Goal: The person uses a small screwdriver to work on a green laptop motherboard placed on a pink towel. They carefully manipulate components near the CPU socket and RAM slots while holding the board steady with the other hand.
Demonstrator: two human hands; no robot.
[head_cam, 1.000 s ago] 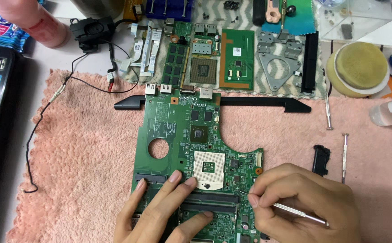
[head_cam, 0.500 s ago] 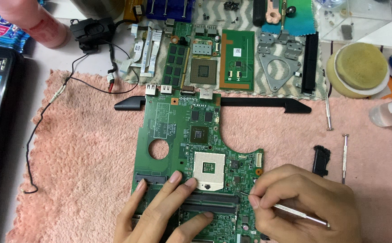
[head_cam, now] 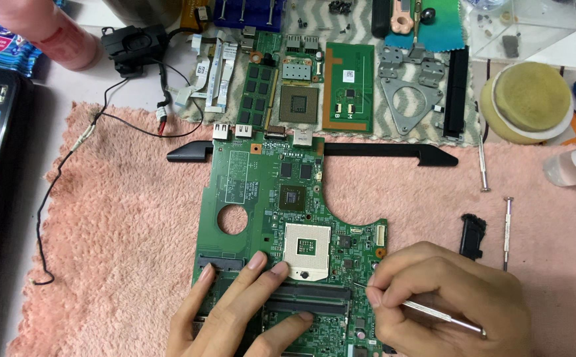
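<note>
On a pink towel (head_cam: 122, 264), a green laptop motherboard (head_cam: 268, 218) lies flat as the left hand (head_cam: 235, 317) presses it open-palmed, fingers spread near the processor socket (head_cam: 306, 250). The right hand (head_cam: 446, 301) pinches a slim metal tool (head_cam: 433, 312) (tip at the board's right edge), apparently mid-probe; steady, fine placement seems required.

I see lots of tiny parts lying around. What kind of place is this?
Probably an electronics repair bench. A bare green circuit board lies on a pink towel, small screwdrivers sit nearby, and removed laptop parts such as a memory stick are laid out above.
</note>
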